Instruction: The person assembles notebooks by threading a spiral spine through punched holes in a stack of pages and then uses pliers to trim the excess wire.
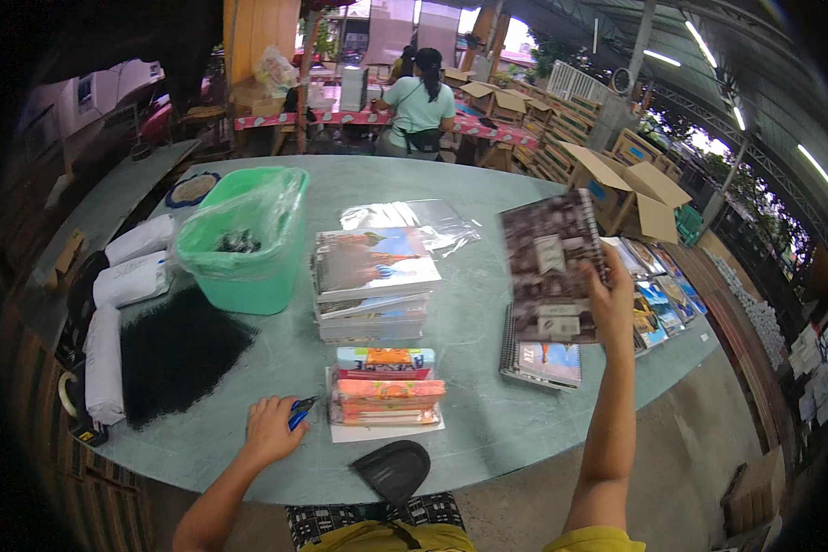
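Note:
My right hand grips the right edge of a dark spiral-bound notebook, printed with a brown pattern and a pale label. It is held above a small stack of spiral-bound books, partly covering it. My left hand rests on the table with its fingers around blue-handled pliers, whose dark tip points right. To the right of the pliers, wrapped colourful packets lie on a white sheet. Behind them rises a tall stack of picture-covered printed pages. A flat black rounded object lies at the near edge.
A green bin lined with clear plastic stands left on the table, beside white rolls and a black patch. Clear plastic film lies behind the stack. Picture-covered books and an open carton are at right. A person stands beyond.

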Demonstrator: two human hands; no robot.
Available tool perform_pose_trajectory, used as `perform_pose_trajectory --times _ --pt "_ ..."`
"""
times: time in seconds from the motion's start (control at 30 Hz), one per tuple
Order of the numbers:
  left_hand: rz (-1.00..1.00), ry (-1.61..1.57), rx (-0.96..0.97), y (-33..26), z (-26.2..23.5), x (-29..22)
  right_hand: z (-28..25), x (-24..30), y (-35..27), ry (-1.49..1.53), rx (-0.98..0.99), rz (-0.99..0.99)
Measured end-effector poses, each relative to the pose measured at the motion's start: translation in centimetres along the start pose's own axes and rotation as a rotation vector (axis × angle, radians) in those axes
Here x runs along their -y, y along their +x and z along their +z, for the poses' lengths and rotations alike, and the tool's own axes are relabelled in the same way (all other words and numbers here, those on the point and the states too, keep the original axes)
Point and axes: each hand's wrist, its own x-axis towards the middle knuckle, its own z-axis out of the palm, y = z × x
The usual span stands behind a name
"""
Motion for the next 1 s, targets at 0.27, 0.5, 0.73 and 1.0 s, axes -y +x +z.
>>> perform_pose_trajectory --times 0.27,0.5,0.73,1.0 --pt "0.093 0.062 -0.085 1.1 1.5 -1.6 8.9 -11.6 -8.0 -0.469 0.609 0.466" --pt "-0.028 0.103 -0.202 -2.3 1.5 1.0 13.7 -9.5 -10.9 -0.451 0.597 0.321" --pt "-0.101 0.143 -0.284 -1.5 2.0 0.9 16.5 -3.0 -5.8 -0.317 0.421 0.059" --pt "-0.047 0.076 -0.286 -1.9 1.3 1.3 26.1 15.3 -4.5 0.086 0.549 -0.718"
